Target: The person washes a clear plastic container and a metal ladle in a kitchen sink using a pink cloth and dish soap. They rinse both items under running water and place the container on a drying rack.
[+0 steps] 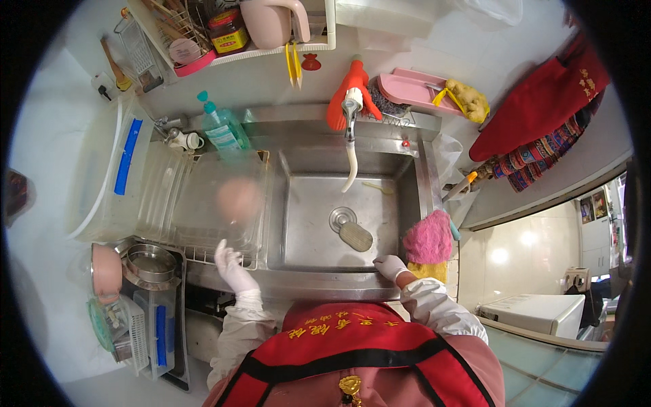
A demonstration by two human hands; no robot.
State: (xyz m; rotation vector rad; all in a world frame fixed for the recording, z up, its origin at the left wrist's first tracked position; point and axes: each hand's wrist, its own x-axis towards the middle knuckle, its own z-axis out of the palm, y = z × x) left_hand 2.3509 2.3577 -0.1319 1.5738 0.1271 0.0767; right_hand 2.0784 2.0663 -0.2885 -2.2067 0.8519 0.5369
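Both my hands wear pale gloves. My left hand [229, 262] is raised at the front edge of the wire rack [203, 254], fingers apart and somewhat curled, holding nothing that I can see. A translucent plastic container [193, 203] lies over the rack, with a blurred pinkish thing seen above or through it. My right hand [391, 266] rests on the front rim of the steel sink [339, 277] at its right corner; its fingertips are partly hidden. In the basin, an oval ribbed object [356, 237] lies beside the drain. The faucet [351, 117] hangs over the basin, no water visible.
Behind the rack stands a green soap bottle [221, 129]. An orange-red rubber glove [342, 99] hangs at the faucet. A pink scrubbing cloth [428, 238] lies right of the sink. A large clear bin [101, 168] and a pink bowl [106, 269] are at the left.
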